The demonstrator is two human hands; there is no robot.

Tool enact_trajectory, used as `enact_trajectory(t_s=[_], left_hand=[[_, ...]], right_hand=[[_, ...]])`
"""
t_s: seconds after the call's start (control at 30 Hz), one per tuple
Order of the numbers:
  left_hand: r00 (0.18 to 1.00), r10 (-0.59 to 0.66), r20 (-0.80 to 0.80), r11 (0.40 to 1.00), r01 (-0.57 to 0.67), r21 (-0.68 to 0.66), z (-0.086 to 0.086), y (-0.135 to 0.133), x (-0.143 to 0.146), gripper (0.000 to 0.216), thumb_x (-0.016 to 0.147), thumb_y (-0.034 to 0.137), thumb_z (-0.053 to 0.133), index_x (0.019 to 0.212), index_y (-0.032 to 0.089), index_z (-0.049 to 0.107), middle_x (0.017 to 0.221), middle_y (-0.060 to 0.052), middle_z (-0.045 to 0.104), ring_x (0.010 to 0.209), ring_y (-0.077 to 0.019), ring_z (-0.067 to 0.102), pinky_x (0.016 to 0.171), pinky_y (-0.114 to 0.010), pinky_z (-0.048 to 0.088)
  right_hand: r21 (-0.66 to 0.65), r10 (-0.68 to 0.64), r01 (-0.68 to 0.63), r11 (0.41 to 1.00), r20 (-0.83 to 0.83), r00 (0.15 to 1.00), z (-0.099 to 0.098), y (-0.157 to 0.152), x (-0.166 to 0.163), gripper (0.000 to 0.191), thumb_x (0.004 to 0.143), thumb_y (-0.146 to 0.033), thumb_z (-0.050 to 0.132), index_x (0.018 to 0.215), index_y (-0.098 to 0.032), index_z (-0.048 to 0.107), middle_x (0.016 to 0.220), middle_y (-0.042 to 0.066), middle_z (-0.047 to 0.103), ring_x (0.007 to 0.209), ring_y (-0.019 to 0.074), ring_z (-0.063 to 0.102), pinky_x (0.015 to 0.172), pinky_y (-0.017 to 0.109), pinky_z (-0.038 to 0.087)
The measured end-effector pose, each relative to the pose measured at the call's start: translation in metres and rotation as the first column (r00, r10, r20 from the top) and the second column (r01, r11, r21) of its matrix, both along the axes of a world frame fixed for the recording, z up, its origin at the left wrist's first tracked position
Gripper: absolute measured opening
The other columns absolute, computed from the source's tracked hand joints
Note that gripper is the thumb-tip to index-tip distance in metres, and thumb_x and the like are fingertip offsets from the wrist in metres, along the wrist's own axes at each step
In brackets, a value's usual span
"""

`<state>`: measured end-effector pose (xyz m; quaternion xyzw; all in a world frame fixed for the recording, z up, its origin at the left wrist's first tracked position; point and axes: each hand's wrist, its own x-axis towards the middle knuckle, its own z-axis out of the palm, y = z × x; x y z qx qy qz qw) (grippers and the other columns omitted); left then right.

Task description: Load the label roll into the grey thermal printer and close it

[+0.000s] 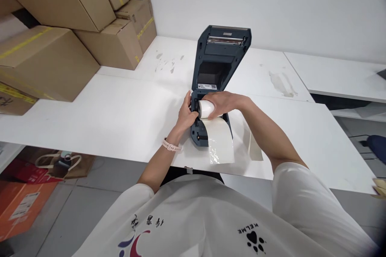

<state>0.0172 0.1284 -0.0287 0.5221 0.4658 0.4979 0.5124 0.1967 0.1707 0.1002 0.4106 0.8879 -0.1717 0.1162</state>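
A dark blue label printer [219,57] stands on the white table [120,116] with its lid swung up. My right hand [221,102] is closed over a white paper roll [206,109] that sits in the printer's bay. A glossy strip of the paper [219,140] runs out toward the table's near edge. My left hand [186,113], a pale watch on its wrist, grips the printer's left side beside the roll's end; what its fingertips pinch is hidden.
Several cardboard boxes [60,28] are stacked at the table's back left against the wall. A second white table [337,74] adjoins at the right. Below left lie an orange box [21,204] and a tan bag [63,164]. A loose paper piece [255,150] lies by the strip.
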Motion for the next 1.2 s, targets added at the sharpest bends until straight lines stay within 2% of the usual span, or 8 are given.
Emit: enact_trajectory(t_s=[0.1,0.2,0.37,0.47,0.57,0.7,0.93,1.2], left_hand=[[1.0,0.012,0.01,1.0,-0.012,0.001,-0.002,0.001,0.0,0.111,0.066,0.005,0.065,0.165,0.033,0.025,0.171,-0.006,0.038,0.159,-0.0313,0.036,0.132,-0.051,0.027],[1.0,0.004,-0.002,1.0,-0.004,-0.01,-0.002,0.001,0.0,0.111,0.066,0.006,0.066,0.165,0.034,0.024,0.172,-0.007,0.037,0.159,-0.0309,0.035,0.13,-0.049,0.031],[1.0,-0.006,-0.023,1.0,0.006,-0.004,0.004,-0.004,-0.001,0.108,0.068,0.008,0.061,0.166,0.032,0.023,0.173,-0.007,0.034,0.157,-0.0307,0.037,0.125,-0.047,0.038],[0.999,0.007,-0.035,1.0,-0.007,0.0,0.009,-0.007,0.001,0.104,0.068,0.008,0.06,0.164,0.03,0.028,0.172,-0.006,0.037,0.157,-0.0303,0.038,0.125,-0.046,0.038],[1.0,0.009,-0.026,1.0,-0.009,-0.003,0.014,-0.009,0.002,0.1,0.067,0.007,0.058,0.161,0.029,0.033,0.169,-0.005,0.041,0.157,-0.0296,0.038,0.125,-0.045,0.039],[1.0,-0.007,0.015,1.0,0.007,-0.01,0.017,-0.012,0.002,0.097,0.067,0.007,0.056,0.159,0.028,0.035,0.168,-0.006,0.041,0.156,-0.0298,0.038,0.124,-0.045,0.041],[1.0,-0.008,0.016,1.0,0.008,-0.019,0.018,-0.012,0.002,0.095,0.068,0.009,0.059,0.158,0.03,0.037,0.165,-0.005,0.044,0.157,-0.0311,0.037,0.125,-0.046,0.04],[0.999,-0.019,0.031,1.0,0.02,-0.001,0.016,-0.013,-0.001,0.093,0.069,0.011,0.061,0.157,0.03,0.038,0.166,-0.005,0.043,0.156,-0.031,0.038,0.124,-0.047,0.041]], right_hand=[[0.006,-0.012,0.011,1.0,0.036,0.999,-0.011,0.001,-0.001,0.06,0.074,-0.049,0.078,0.126,-0.02,0.067,0.121,0.014,0.073,0.103,0.0358,0.071,0.082,0.043,0.055],[0.075,0.002,0.005,0.997,-0.084,0.996,-0.016,-0.014,0.006,0.068,0.086,-0.051,0.07,0.144,-0.016,0.058,0.139,0.019,0.066,0.121,0.0408,0.066,0.097,0.052,0.054],[0.245,0.076,0.01,0.969,-0.34,0.937,-0.029,-0.085,0.027,0.06,0.105,-0.051,0.047,0.152,-0.014,0.052,0.155,0.019,0.056,0.145,0.0375,0.052,0.116,0.056,0.047],[0.252,0.067,0.03,0.967,-0.369,0.927,-0.047,-0.129,0.029,0.063,0.106,-0.056,0.045,0.157,-0.019,0.047,0.165,0.016,0.045,0.155,0.0346,0.042,0.121,0.057,0.044],[0.308,0.027,0.105,0.946,-0.395,0.918,-0.066,-0.152,0.021,0.067,0.105,-0.055,0.047,0.165,-0.026,0.034,0.17,0.015,0.036,0.158,0.034,0.036,0.124,0.06,0.04],[0.361,0.002,0.154,0.92,-0.397,0.918,-0.077,-0.157,0.011,0.075,0.104,-0.055,0.048,0.169,-0.034,0.018,0.171,0.014,0.035,0.157,0.0359,0.037,0.12,0.064,0.044],[0.361,-0.024,0.18,0.915,-0.396,0.918,-0.075,-0.159,0.007,0.082,0.102,-0.057,0.051,0.171,-0.034,0.011,0.17,0.014,0.035,0.157,0.0384,0.036,0.116,0.066,0.047],[0.303,-0.055,0.199,0.932,-0.426,0.903,-0.077,-0.161,0.008,0.079,0.101,-0.059,0.053,0.168,-0.03,0.025,0.171,0.015,0.033,0.159,0.0379,0.033,0.119,0.066,0.044]])
